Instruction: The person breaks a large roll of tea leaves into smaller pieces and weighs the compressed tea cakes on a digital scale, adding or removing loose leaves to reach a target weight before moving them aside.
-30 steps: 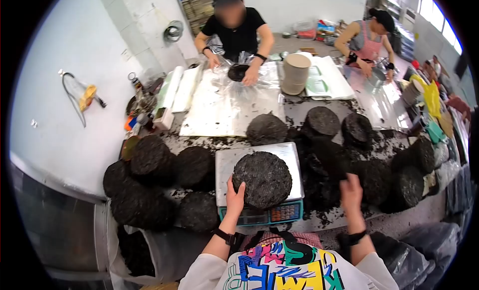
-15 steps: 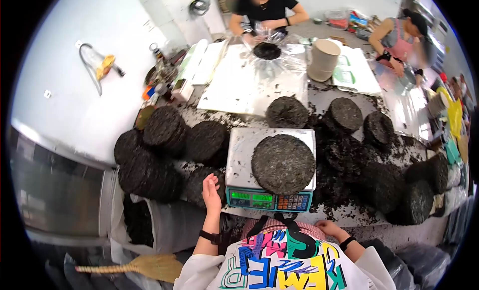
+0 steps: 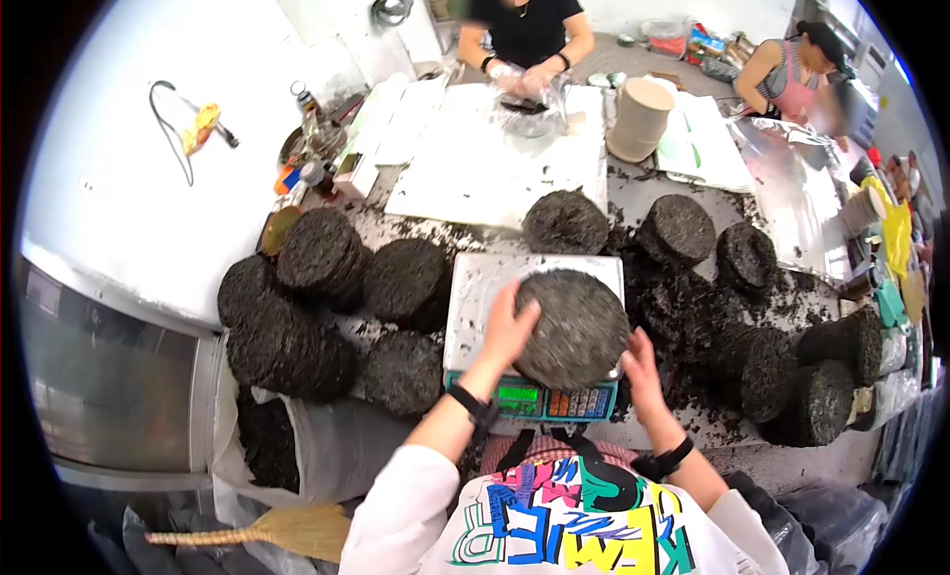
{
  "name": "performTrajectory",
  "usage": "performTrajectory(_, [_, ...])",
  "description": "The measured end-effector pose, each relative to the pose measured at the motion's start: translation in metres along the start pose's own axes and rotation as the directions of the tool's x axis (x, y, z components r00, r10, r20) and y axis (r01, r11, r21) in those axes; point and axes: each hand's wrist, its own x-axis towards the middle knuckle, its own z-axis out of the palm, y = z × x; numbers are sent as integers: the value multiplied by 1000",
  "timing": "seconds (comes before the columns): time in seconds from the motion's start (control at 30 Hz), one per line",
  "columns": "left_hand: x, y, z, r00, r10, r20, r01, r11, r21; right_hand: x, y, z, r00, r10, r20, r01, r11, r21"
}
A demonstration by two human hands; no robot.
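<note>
A dark round cake of pressed flaky material (image 3: 574, 333) is over the steel pan of a digital scale (image 3: 475, 323), its near edge overlapping the lit green display and keypad. My left hand (image 3: 509, 330) grips the cake's left side, thumb and fingers along its rim. At the right rim, my right hand (image 3: 645, 379) has its fingers raised against the edge. Between them the two hands hold the cake. Another dark cake (image 3: 404, 372) lies left of the scale, and one more (image 3: 566, 222) sits just behind it.
Stacks of dark cakes (image 3: 322, 258) stand left, more (image 3: 757, 372) at right among loose dark flakes. Across the table, a person's gloved hands (image 3: 529, 78) handle a clear bag beside a beige cylinder (image 3: 641, 120). Another person (image 3: 797, 75) is far right. A broom (image 3: 297, 531) lies below left.
Both my hands have come up to the cake's sides, and it has shifted slightly right. Across the table, the person's hands have moved together over the clear bag.
</note>
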Motion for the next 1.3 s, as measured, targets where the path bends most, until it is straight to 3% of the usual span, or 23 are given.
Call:
performTrajectory(0.03, [-15, 13, 18, 999, 53, -8, -52, 993, 103, -5, 5, 5, 999, -38, -3, 38, 999, 10])
performTrajectory(0.1, [-46, 29, 51, 998, 66, 13, -67, 993, 96, -6, 16, -9, 939, 213, -270, -157, 964, 214])
performTrajectory(0.17, [-54, 35, 58, 978, 65, 198, -57, 997, -50, 2, 4, -28, 901, 107, -419, -27, 981, 194])
performTrajectory(0.23, [-34, 36, 45, 948, -188, 257, 247, 943, -222, 13, -23, -18, 898, 170, -407, -131, 984, 120])
performTrajectory(0.27, [-25, 35, 37, 903, -304, 304, 393, 870, -297, 22, -21, -6, 937, 100, -334, -68, 992, 107])
performTrajectory(0.3, [-13, 17, 35, 921, -297, 252, 383, 808, -447, 32, -25, 8, 978, 62, -201, -56, 998, 37])
performTrajectory(0.37, [27, 20, -17, 866, -357, 351, 500, 645, -578, 59, -43, 42, 995, 90, -49, -84, 988, 128])
performTrajectory(0.43, [71, -8, -58, 920, -339, 198, 374, 607, -701, 75, -40, 68, 992, 128, 4, -127, 979, 161])
performTrajectory(0.47, [95, -20, -80, 916, -385, 111, 328, 562, -760, 82, -31, 72, 992, 52, 119, -60, 996, 62])
performTrajectory(0.5, [118, -32, -98, 901, -433, 32, 275, 512, -814, 85, -21, 73, 973, -13, 232, 21, 999, -33])
performTrajectory(0.57, [159, -38, -129, 839, -541, -68, 259, 506, -823, 79, -16, 85, 967, 83, 240, -75, 996, -42])
performTrajectory(0.6, [168, -24, -140, 726, -680, -104, 433, 568, -700, 73, -8, 89, 967, 75, 243, -71, 997, -25])
performTrajectory(0.63, [185, -72, -141, 705, -708, -47, 494, 538, -683, 70, -3, 90, 967, 73, 245, -72, 997, -12])
performTrajectory(0.7, [187, -168, -153, 814, -442, -376, 316, 882, -350, 69, -9, 89, 951, 126, 282, -110, 991, -73])
performTrajectory(0.77, [139, -154, -186, 812, -159, -561, 271, 955, 120, 62, -18, 91, 949, 166, 269, -136, 983, -125])
performTrajectory(0.83, [89, -185, -202, 646, -58, -761, 243, 961, 133, 60, -14, 90, 952, 172, 253, -142, 981, -131])
performTrajectory(0.87, [66, -200, -210, 567, -433, -700, 342, 897, -278, 61, -12, 89, 949, 181, 259, -152, 980, -128])
performTrajectory(0.9, [51, -215, -212, 438, -758, -483, 422, 648, -634, 60, -8, 88, 945, 192, 266, -163, 979, -125])
performTrajectory(0.93, [39, -219, -216, 235, -954, -184, 422, 271, -865, 56, -6, 89, 939, 207, 275, -179, 976, -123])
performTrajectory(1.03, [32, -232, -209, 313, -948, 52, 319, 53, -946, 52, -15, 102, 912, 234, 338, -178, 966, -187])
performTrajectory(1.07, [36, -229, -212, 332, -941, 59, 438, 98, -894, 50, -19, 106, 897, 236, 374, -166, 963, -211])
performTrajectory(1.2, [55, -248, -227, 482, -842, 241, 614, 129, -778, 31, -48, 115, 853, 198, 482, -29, 942, -335])
performTrajectory(1.3, [60, -196, -227, 518, -832, 199, 603, 190, -774, 16, -50, 100, 864, 240, 443, -4, 882, -471])
